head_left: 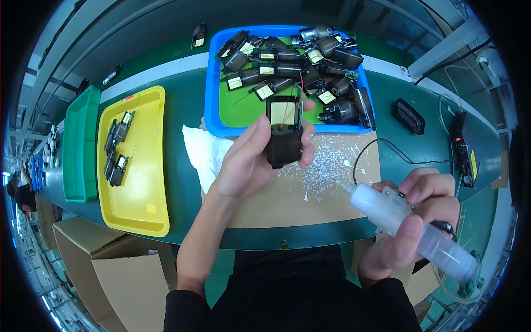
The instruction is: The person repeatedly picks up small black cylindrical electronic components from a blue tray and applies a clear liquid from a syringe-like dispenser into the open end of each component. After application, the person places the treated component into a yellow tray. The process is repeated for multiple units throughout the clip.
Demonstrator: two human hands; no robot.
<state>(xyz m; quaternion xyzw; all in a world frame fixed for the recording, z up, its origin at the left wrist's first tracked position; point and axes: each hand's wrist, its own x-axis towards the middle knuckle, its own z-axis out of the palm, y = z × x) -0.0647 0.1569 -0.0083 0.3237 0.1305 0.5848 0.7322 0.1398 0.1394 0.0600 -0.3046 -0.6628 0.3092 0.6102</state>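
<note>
My left hand (247, 152) is closed around a black rectangular device (285, 145) with a pale yellow patch on its upper part and thin red wires. It is held up over a brown cardboard sheet (249, 213). In my right hand (423, 213) is a translucent dispensing syringe (381, 209) with whitish contents, its nozzle pointing up and left over the sheet, apart from the device. A hose runs from the syringe's rear end. White specks are scattered across the cardboard between the two hands.
Behind the sheet, a blue tray (212, 110) holds many similar black devices. A yellow tray (155, 205) with several more and a green tray (80, 144) are at left. White cloth (202, 155) lies beside my left wrist. At right are a black case (408, 116) and a controller (463, 149).
</note>
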